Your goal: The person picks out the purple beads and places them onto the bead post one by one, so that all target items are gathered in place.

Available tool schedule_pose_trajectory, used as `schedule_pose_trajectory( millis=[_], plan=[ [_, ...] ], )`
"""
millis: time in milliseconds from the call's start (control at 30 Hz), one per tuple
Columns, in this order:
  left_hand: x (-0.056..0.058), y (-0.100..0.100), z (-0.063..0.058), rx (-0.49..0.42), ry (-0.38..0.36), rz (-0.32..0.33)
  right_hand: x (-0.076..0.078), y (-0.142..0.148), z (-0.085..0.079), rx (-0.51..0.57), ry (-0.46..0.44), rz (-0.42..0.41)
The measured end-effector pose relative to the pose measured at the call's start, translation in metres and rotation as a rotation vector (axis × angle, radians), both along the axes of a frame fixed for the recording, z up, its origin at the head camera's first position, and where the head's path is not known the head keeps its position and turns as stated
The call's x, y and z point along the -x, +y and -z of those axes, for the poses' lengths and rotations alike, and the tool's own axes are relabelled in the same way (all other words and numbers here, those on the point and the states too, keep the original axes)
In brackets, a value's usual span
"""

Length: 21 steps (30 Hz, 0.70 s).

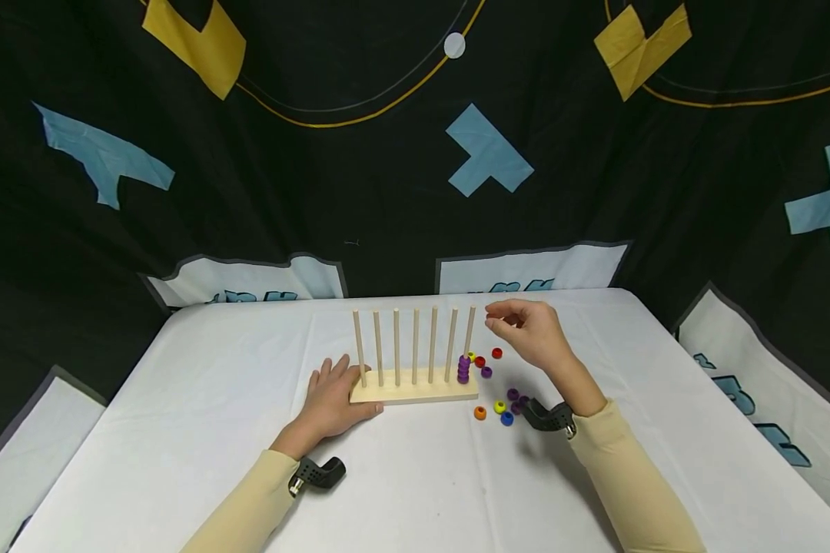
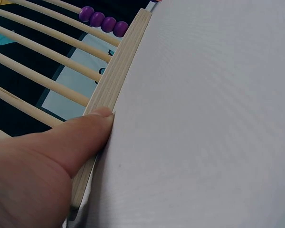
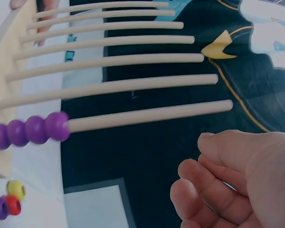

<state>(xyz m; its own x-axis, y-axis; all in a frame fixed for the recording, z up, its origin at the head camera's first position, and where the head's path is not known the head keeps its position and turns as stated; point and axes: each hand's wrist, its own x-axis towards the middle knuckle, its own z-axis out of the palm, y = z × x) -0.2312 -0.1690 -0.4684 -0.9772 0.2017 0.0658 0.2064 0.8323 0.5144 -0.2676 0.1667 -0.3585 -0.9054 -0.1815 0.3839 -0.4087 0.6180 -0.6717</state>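
Note:
A pale wooden peg stand (image 1: 415, 393) with a row of upright pegs stands on the white table. My left hand (image 1: 332, 401) holds its left end, the thumb (image 2: 85, 135) against the front edge of the base and the forefinger behind it. Several purple beads (image 3: 35, 129) are stacked low on the rightmost peg (image 1: 469, 330). Just right of that peg's top, my right hand (image 1: 529, 330) hangs in the air. Its fingers are loosely bent with a gap to the thumb, and nothing shows between them.
Loose beads lie right of the stand: a red bead (image 1: 497, 353), a purple bead (image 1: 486, 372) and a yellow bead (image 3: 16, 189) by its end. Nearer me are an orange bead (image 1: 480, 413), a blue bead (image 1: 507, 418) and more. A dark curtain (image 1: 360, 200) hangs behind the table.

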Motion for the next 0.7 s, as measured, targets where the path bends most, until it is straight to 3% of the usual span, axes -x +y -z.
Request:
schedule_pose_trajectory(
  millis=[433, 700],
  plan=[
    [0.001, -0.001, 0.002, -0.006, 0.000, -0.002, 0.007, 0.022, 0.032, -0.147, -0.103, -0.001],
    [0.000, 0.000, 0.000, -0.004, -0.003, 0.005, 0.017, 0.025, 0.049, -0.162, -0.178, -0.019]
  ],
)
